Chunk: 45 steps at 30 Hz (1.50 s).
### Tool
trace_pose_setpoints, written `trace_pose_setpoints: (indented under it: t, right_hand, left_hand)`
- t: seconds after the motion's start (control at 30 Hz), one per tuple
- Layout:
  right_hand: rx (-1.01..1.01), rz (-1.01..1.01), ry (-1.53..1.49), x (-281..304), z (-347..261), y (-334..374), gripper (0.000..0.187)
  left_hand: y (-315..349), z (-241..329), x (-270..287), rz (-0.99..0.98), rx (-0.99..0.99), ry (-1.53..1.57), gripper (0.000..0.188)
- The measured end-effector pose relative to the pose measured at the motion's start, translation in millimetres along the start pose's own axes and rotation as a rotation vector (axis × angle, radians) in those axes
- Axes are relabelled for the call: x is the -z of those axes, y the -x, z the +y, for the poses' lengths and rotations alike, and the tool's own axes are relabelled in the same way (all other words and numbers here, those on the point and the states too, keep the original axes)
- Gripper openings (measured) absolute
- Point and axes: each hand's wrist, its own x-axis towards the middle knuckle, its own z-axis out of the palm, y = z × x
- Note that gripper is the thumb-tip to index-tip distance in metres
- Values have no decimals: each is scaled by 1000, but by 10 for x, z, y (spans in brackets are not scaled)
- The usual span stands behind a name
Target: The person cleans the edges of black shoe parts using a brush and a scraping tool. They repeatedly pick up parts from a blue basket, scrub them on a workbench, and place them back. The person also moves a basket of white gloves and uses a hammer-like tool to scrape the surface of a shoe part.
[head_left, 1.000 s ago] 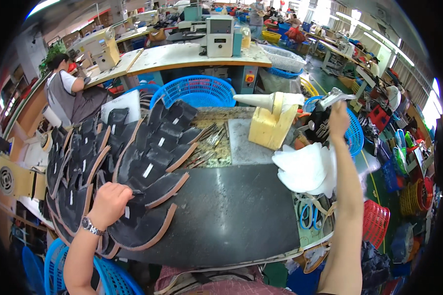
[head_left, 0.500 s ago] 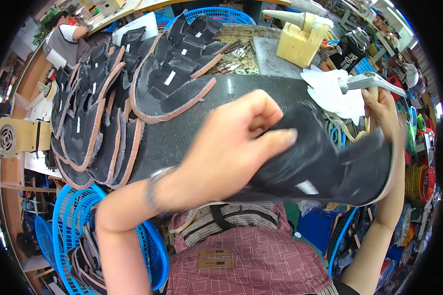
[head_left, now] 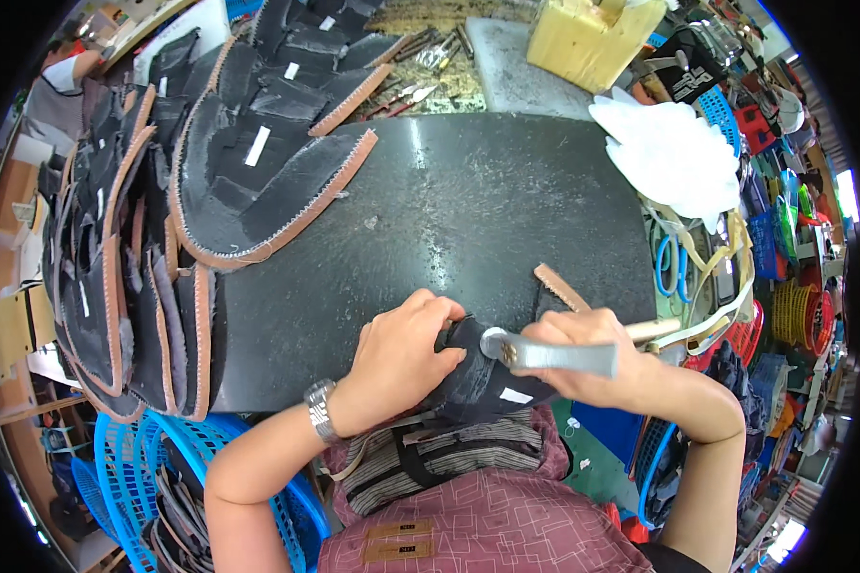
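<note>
A black shoe upper [head_left: 473, 396] with a brown zigzag-stitched edge and a small white label lies on the dark work surface [head_left: 449, 210] at its near side. My left hand [head_left: 397, 358], a metal watch on its wrist, pinches the upper's edge between thumb and fingers. My right hand [head_left: 597, 353] is wrapped round the wooden handle of a hammer [head_left: 569, 358]. The hammer's round face is down at the upper, close beside my left fingertips; whether it touches cannot be made out.
More black uppers [head_left: 229, 196] are piled at the left. Small tools [head_left: 430, 57], a yellow plastic container [head_left: 583, 43] and white sheets [head_left: 674, 158] sit at the back. Blue-handled scissors [head_left: 674, 267] are at the right, a blue basket [head_left: 143, 458] at lower left. Another person [head_left: 57, 100] sits far left.
The hammer has come from the far right down to the upper in front of me. The upper, raised and blurred before, now lies on the surface, and my left hand has moved down.
</note>
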Motion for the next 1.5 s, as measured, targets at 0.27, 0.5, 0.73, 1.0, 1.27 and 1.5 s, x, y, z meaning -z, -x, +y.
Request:
trace_pose_setpoints:
  t: [0.27,0.5,0.73,1.0,1.27,1.5]
  right_hand:
    - [53,-44,27,60,115,-160,32]
    - [-40,-94,-12,60,139,-259,22]
    - [-11,-60,49,172,122,-393,23]
    - [-33,-86,131,-9,60,-386,24]
    - [-25,-112,125,5,84,-386,27]
    - [-2,-133,51,74,140,-465,26]
  left_hand:
    - [-505,-253,273,-307,-278,12,10]
    - [-430,-460,202,-170,-725,-99,12]
    - [-252,-438,95,72,-1065,-614,18]
    - [-115,-373,104,122,-455,-173,29]
    - [122,-255,-65,262,-231,-106,30]
    - [188,-203,-163,277,-412,-423,29]
